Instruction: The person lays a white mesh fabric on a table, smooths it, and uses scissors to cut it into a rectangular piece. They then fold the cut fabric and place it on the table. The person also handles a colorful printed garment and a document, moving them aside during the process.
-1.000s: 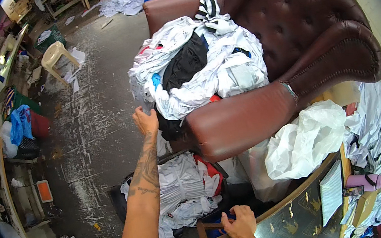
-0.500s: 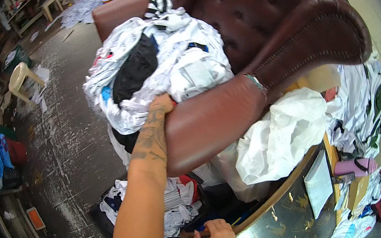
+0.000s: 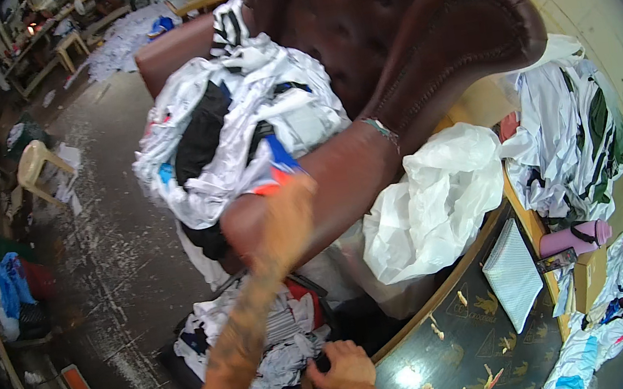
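Note:
My left hand (image 3: 290,209), blurred by motion, is over the near arm of a dark red leather armchair (image 3: 326,184). It grips a garment (image 3: 281,163) with orange, blue and black parts, whose far end still lies in the pile. The heap of white clothes (image 3: 293,121), with black and blue pieces, fills the chair seat. My right hand (image 3: 344,369) rests at the edge of a dark table (image 3: 461,349), thumb apart from the fingers, holding nothing visible. Below the chair arm, a black container holds more white clothes (image 3: 269,344), partly hidden by my left forearm.
A white plastic bag (image 3: 440,200) bulges beside the chair. On the right are piled clothes (image 3: 566,135), a pink bottle (image 3: 572,237) and a bubble-wrap pouch (image 3: 513,278) on the table. A beige plastic stool (image 3: 42,173) stands on the scuffed floor at left.
My left hand has moved right and down from the pile, drawing the orange and blue garment over the chair arm. My right hand stays at the table edge. The view has shifted slightly.

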